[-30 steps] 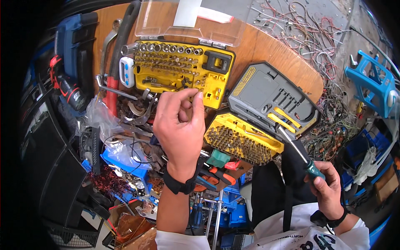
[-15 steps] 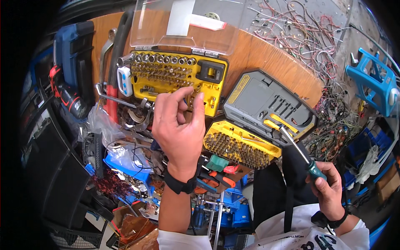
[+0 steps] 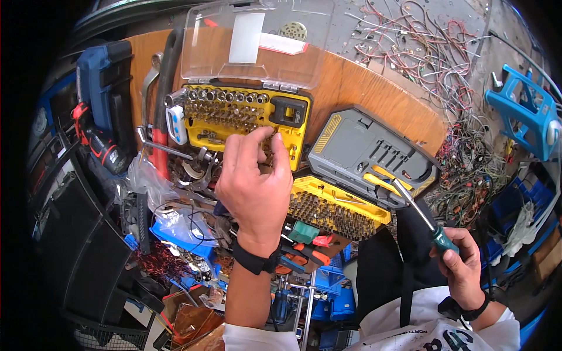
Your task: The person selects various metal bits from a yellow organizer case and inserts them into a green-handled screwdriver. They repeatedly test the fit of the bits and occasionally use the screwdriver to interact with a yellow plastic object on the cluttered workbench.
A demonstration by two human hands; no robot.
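My left hand point(image 3: 253, 181) is over the lower right part of a yellow bit-and-socket case point(image 3: 205, 120). Its thumb and index finger come together in a pinch, the other fingers curled; whatever is between the tips is hidden or too small to make out. Rows of sockets and bits fill the case, and its clear lid point(image 3: 211, 47) stands open behind. Lower right, my right hand point(image 3: 462, 266) grips a screwdriver point(image 3: 440, 237) by its dark green handle, its metal shaft pointing up and left. Between the hands lies an open grey-and-yellow bit case point(image 3: 345, 137) with several bits point(image 3: 333, 216).
Left of the yellow case are a large wrench point(image 3: 147, 88), a red-handled tool point(image 3: 159, 161) and a red-black power tool point(image 3: 105, 146). Pliers point(image 3: 310, 253) and a blue bin point(image 3: 190, 237) sit below. Tangled wires point(image 3: 421, 41) cover the ground beyond the wooden table point(image 3: 374, 82).
My left thumb and index finger have drawn closer together over the yellow case. Both cases appear slightly lower and further left in the picture. My right hand keeps the screwdriver in much the same place.
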